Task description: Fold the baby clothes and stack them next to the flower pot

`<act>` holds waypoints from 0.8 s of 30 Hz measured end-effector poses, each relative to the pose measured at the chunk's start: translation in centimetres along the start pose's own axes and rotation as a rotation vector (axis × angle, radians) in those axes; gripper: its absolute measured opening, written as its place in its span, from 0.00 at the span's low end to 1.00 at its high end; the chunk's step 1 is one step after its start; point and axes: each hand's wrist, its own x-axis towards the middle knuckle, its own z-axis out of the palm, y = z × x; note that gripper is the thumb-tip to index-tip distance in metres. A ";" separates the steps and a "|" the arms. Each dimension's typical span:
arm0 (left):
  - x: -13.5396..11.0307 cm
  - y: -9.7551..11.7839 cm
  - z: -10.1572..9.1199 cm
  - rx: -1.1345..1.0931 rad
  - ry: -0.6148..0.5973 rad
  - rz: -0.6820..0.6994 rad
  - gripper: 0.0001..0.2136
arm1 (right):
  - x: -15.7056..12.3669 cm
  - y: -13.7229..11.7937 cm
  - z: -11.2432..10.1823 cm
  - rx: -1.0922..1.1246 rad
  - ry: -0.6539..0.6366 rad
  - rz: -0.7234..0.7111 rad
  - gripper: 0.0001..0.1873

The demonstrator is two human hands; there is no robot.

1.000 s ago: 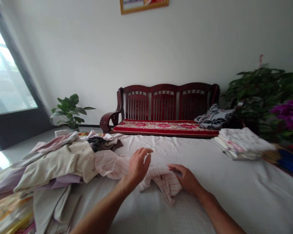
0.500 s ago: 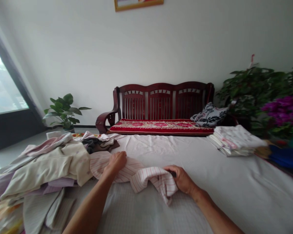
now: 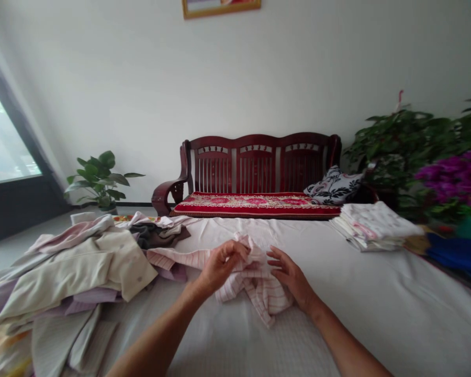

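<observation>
A pink-and-white striped garment lies crumpled on a white sheet, its main bunch directly between the two hands and spilling a little toward the wearer, below the level of the fingers. The left hand is closed on the upper left part of it, thumb and fingers pinching the fabric, with a gathered fold standing up just past the knuckles. From under that hand a narrow stretch of the same striped cloth runs leftward to the edge of a heap of clothes. The right hand is open at the garment's right side, fingers parted and pointing inward; its fingertips are right at the fabric's edge, though whether they touch it I cannot tell. In the heap, a cream garment with small faint spots lies on top, lavender cloth shows beneath it, and grey cloth hangs toward the near side. A dark garment sits at the heap's far right. Well apart from the hands, on the right, is a folded white stack, with blue cloth beyond it.
</observation>
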 end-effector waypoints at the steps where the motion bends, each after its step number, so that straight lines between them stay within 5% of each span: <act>1: -0.3 -0.2 0.5 0.016 -0.064 -0.004 0.15 | 0.0 0.0 0.1 0.032 -0.025 0.007 0.36; 5: -1.6 -1.0 2.2 0.076 -0.277 -0.063 0.14 | -0.1 -0.3 0.6 0.081 -0.095 0.012 0.41; 9: -2.0 -0.9 3.0 0.078 -0.316 -0.077 0.14 | 0.0 -0.7 1.0 -0.076 -0.106 -0.031 0.42; 14: -2.0 -0.5 3.3 0.094 -0.302 -0.007 0.12 | -0.1 -0.9 1.6 -0.253 -0.113 -0.164 0.15; 19: -2.3 -1.0 3.1 0.318 -0.133 0.122 0.09 | 0.4 -1.1 1.2 0.008 0.189 -0.159 0.15; 24: -2.9 -2.4 2.1 0.741 -0.012 0.166 0.18 | 2.6 -0.8 -3.0 0.450 0.476 -0.144 0.18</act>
